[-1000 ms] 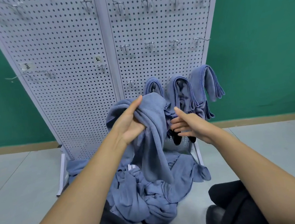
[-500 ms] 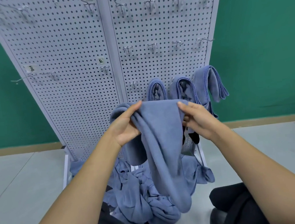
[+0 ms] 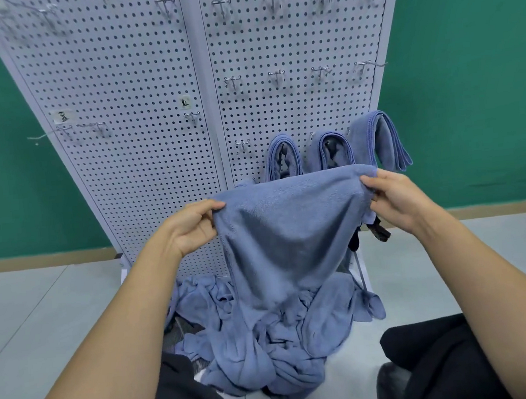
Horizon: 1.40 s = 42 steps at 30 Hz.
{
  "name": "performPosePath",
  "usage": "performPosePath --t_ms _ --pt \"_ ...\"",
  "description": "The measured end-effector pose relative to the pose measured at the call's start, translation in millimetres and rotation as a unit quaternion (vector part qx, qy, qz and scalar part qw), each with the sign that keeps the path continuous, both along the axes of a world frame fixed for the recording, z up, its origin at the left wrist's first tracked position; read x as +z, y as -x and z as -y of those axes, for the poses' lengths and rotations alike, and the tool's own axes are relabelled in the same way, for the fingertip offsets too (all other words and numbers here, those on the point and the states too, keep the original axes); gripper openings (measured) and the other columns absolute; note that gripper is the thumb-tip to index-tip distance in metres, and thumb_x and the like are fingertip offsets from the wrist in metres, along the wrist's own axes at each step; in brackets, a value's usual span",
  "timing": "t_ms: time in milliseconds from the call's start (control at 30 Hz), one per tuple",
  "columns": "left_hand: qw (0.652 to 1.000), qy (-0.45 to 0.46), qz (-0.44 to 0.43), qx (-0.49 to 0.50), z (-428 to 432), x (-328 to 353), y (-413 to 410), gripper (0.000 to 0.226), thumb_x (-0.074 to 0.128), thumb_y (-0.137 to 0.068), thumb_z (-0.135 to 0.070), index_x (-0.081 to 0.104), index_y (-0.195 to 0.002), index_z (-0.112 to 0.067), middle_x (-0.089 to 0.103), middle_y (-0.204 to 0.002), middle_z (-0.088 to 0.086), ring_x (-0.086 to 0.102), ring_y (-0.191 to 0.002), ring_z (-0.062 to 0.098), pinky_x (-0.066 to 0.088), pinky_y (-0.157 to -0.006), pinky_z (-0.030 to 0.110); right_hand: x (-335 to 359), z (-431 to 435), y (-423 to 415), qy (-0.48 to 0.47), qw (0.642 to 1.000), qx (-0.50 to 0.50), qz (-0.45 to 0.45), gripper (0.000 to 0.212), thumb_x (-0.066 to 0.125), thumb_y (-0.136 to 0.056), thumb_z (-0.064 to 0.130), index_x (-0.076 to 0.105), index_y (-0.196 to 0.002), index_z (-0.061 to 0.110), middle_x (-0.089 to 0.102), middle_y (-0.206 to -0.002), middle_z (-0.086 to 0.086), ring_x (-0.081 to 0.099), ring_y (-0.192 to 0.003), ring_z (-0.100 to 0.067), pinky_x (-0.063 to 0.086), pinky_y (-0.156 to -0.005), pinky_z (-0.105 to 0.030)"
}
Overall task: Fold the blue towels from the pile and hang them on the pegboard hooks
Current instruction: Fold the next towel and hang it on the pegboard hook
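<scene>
I hold one blue towel (image 3: 287,238) spread out in front of me by its top edge. My left hand (image 3: 191,228) pinches its left corner and my right hand (image 3: 392,197) pinches its right corner. The towel hangs down to the pile of blue towels (image 3: 268,342) on the floor between my knees. Behind it stands the white pegboard (image 3: 139,114). Three folded blue towels hang on its lowest hooks: one (image 3: 282,159) in the middle, one (image 3: 330,149) beside it and one (image 3: 383,138) at the right edge.
Several bare metal hooks (image 3: 276,77) stick out of the pegboard in rows, and one low hook (image 3: 241,145) is bare left of the hung towels. My dark-trousered knees (image 3: 434,359) flank the pile. A green wall stands behind, grey floor tiles around.
My hands have moved apart, stretching the bunched towel into a flat sheet. One second ago only my left hand held it; my right hand then took its other corner.
</scene>
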<state>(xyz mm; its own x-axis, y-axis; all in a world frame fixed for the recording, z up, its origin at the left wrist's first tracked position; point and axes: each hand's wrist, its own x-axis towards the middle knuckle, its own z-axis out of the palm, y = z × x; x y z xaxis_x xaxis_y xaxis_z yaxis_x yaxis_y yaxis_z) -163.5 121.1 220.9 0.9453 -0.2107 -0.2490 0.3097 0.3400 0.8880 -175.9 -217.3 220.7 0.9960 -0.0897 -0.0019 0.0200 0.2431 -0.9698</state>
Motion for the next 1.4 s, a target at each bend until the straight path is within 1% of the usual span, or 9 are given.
performPosePath --t_ms 100,200,300,500,667,967,1133,1233,1400 --pt "0.997 -0.075 0.032 0.000 -6 0 1 0.008 0.053 -0.094 -0.006 0.061 -0.096 -0.008 0.068 -0.094 0.007 0.066 -0.083 0.020 0.058 -0.073 0.036 -5 4 -1 0.146 0.989 -0.016 -0.020 0.023 0.044 -0.100 0.010 0.064 -0.111 0.009 0.061 -0.084 -0.008 0.054 -0.067 -0.016 0.051 -0.065 -0.031" --pt "0.984 -0.175 0.041 0.007 -4 -2 4 0.011 0.052 -0.097 -0.014 0.063 -0.097 -0.015 0.068 -0.095 0.003 0.064 -0.087 0.021 0.053 -0.081 0.041 -9 0 2 0.237 0.971 -0.031 -0.030 0.021 0.044 -0.101 0.013 0.064 -0.102 0.014 0.056 -0.068 0.000 0.050 -0.048 -0.005 0.051 -0.046 -0.021" --pt "0.981 -0.187 0.041 0.042 -1 -4 4 0.013 0.050 -0.098 -0.012 0.062 -0.093 -0.011 0.068 -0.093 0.005 0.065 -0.083 0.019 0.054 -0.078 0.035 -10 -3 -1 0.203 0.977 -0.052 -0.041 0.019 0.046 -0.100 0.016 0.062 -0.090 0.014 0.048 -0.044 0.013 0.040 -0.035 0.000 0.045 -0.042 -0.017" --pt "0.995 -0.062 0.019 0.075 -4 -1 1 0.011 0.052 -0.095 -0.003 0.061 -0.098 0.001 0.068 -0.090 0.011 0.068 -0.074 0.015 0.060 -0.067 0.026 -5 1 -3 0.108 0.987 0.090 -0.073 0.016 0.058 -0.092 0.005 0.065 -0.106 0.006 0.067 -0.095 -0.006 0.061 -0.082 -0.011 0.055 -0.079 -0.021" --pt "0.994 -0.081 0.012 0.075 -6 0 2 0.011 0.053 -0.096 -0.008 0.061 -0.089 -0.009 0.065 -0.084 0.005 0.066 -0.067 0.015 0.057 -0.058 0.029 -8 -1 -1 0.150 0.986 0.030 -0.071 0.016 0.049 -0.097 0.004 0.060 -0.091 0.014 0.061 -0.081 -0.003 0.058 -0.069 -0.014 0.055 -0.069 -0.027" --pt "0.967 -0.229 0.017 0.108 -11 -5 -1 0.013 0.049 -0.100 -0.017 0.062 -0.097 -0.018 0.065 -0.094 -0.001 0.061 -0.083 0.017 0.051 -0.075 0.034 -10 -4 4 0.236 0.969 -0.005 -0.074 0.022 0.051 -0.098 0.009 0.058 -0.079 0.018 0.052 -0.065 0.001 0.051 -0.043 -0.004 0.055 -0.053 -0.022" --pt "0.958 -0.237 0.023 0.163 -12 -6 -1 0.002 0.062 -0.092 -0.013 0.062 -0.090 -0.013 0.063 -0.088 0.003 0.057 -0.076 0.017 0.052 -0.069 0.030 -11 -3 -1 0.217 0.972 -0.051 -0.079 0.004 0.058 -0.094 0.013 0.057 -0.097 0.014 0.054 -0.075 -0.001 0.050 -0.057 -0.012 0.052 -0.048 -0.020" --pt "0.962 -0.218 0.023 0.164 -13 -4 0 0.007 0.065 -0.089 -0.011 0.062 -0.084 -0.014 0.061 -0.082 0.003 0.055 -0.073 0.016 0.053 -0.067 0.029 -14 -1 -2 0.175 0.978 -0.068 -0.085 0.005 0.059 -0.094 0.012 0.057 -0.089 0.013 0.052 -0.071 -0.003 0.046 -0.057 -0.013 0.051 -0.045 -0.019" --pt "0.968 -0.209 0.040 0.133 -15 -2 2 0.003 0.069 -0.087 -0.013 0.070 -0.089 -0.014 0.067 -0.084 -0.001 0.059 -0.074 0.013 0.050 -0.068 0.026 -12 0 -3 0.136 0.987 -0.057 -0.061 0.004 0.061 -0.092 0.010 0.065 -0.093 0.011 0.053 -0.070 -0.001 0.047 -0.062 -0.010 0.052 -0.059 -0.017"
